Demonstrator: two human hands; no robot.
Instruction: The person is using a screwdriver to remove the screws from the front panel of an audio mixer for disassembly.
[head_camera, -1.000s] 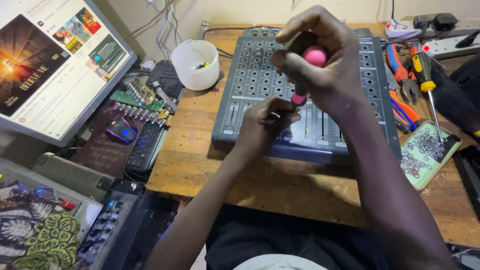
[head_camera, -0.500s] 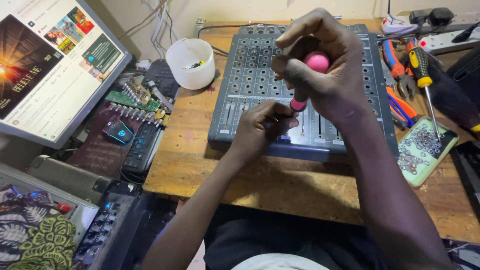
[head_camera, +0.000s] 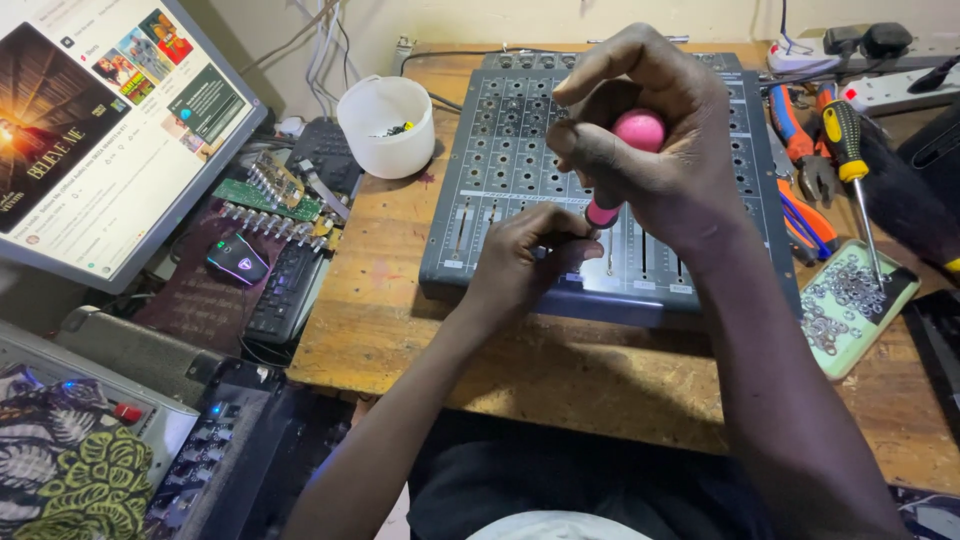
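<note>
A grey audio mixer (head_camera: 500, 150) with rows of holes and fader slots lies on the wooden bench (head_camera: 380, 320). My right hand (head_camera: 650, 140) is wrapped around the pink handle of a screwdriver (head_camera: 636, 130), held upright over the mixer's fader area. My left hand (head_camera: 520, 260) rests on the mixer's front part, fingers pinched around the screwdriver's lower shaft near the tip. The tip itself is hidden by my fingers.
A white plastic cup (head_camera: 387, 125) with small parts stands left of the mixer. Left lie a circuit board (head_camera: 275, 195), a keyboard (head_camera: 290, 285), a mouse (head_camera: 237, 258) and a monitor (head_camera: 90, 130). Right lie pliers (head_camera: 800, 150), a yellow-handled screwdriver (head_camera: 850, 150) and a tray of washers (head_camera: 850, 300).
My hands stay in nearly the same place on the mixer; the right hand has shifted slightly on the pink handle, as if turning it. The view has moved a little.
</note>
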